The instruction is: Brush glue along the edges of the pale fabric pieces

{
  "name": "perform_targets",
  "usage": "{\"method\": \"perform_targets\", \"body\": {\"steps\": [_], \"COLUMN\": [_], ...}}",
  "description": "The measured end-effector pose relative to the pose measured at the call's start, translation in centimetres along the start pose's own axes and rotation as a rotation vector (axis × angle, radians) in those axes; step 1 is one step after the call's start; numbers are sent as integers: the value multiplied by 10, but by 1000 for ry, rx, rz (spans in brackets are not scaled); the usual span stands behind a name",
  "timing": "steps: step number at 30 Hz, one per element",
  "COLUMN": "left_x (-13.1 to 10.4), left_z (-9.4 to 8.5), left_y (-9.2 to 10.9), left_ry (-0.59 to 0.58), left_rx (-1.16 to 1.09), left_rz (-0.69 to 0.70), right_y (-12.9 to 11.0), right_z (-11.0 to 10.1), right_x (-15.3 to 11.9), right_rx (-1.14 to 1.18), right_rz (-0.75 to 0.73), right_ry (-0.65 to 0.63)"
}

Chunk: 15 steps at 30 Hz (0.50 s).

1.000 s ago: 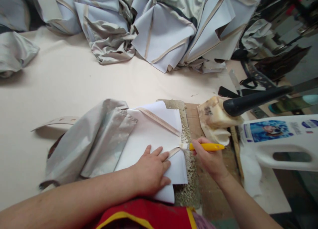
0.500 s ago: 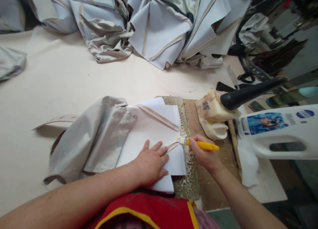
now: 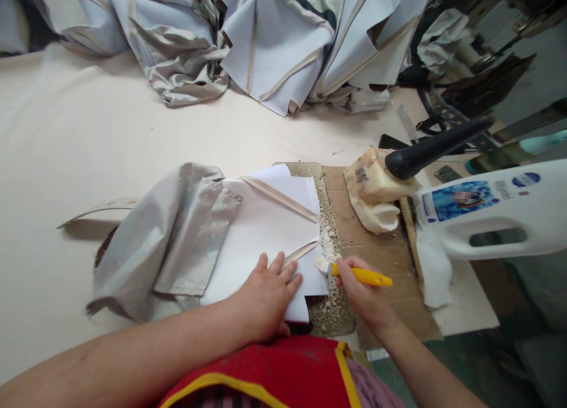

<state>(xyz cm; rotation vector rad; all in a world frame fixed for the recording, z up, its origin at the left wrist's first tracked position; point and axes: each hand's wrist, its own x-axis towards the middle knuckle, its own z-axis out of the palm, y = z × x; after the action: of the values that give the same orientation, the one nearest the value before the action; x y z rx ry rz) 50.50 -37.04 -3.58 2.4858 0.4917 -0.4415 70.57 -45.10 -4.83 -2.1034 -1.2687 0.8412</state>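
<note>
A white panel (image 3: 266,219) with beige strips lies with its right edge over a glue-crusted board (image 3: 330,225). Grey fabric (image 3: 177,231) is joined to its left side. My left hand (image 3: 268,293) rests flat on the panel's lower part, fingers spread. In my right hand (image 3: 365,290) is a yellow-handled brush (image 3: 363,276). Its whitish bristles touch the panel's right edge, just below the lower strip. My right fingers wrap round the handle near the bristles.
Right of the board stand a cut plastic container (image 3: 376,183) with a black handle (image 3: 434,148) in it and a white jug (image 3: 487,219). White and grey pieces (image 3: 283,42) are heaped along the table's back (image 3: 110,124).
The brush and my right hand have moved down along the panel's right edge. My left hand has shifted slightly on the panel. The view has tilted a little.
</note>
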Motion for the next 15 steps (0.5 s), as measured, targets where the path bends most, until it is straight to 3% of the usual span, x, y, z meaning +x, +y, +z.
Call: {"method": "perform_targets", "body": {"steps": [3,5,8,12,15], "left_x": [0,1,1,1,1], "left_z": [10,15,17,15,15], "left_y": [-2,-3,-2,0,0], "left_ry": [54,73,74,49,42], "left_rx": [25,41,57,66,46], "left_rz": [0,8,5,-12,-12], "right_y": [3,3,-1,-6,-5], "right_z": [-2,-2,2,12,14], "right_x": [-38,-47,-25,24,23], "right_rx": [-66,-52,26,115,68], "right_rz": [25,68,81,-31,-81], "right_ry": [-47,-60,6,231,256]}}
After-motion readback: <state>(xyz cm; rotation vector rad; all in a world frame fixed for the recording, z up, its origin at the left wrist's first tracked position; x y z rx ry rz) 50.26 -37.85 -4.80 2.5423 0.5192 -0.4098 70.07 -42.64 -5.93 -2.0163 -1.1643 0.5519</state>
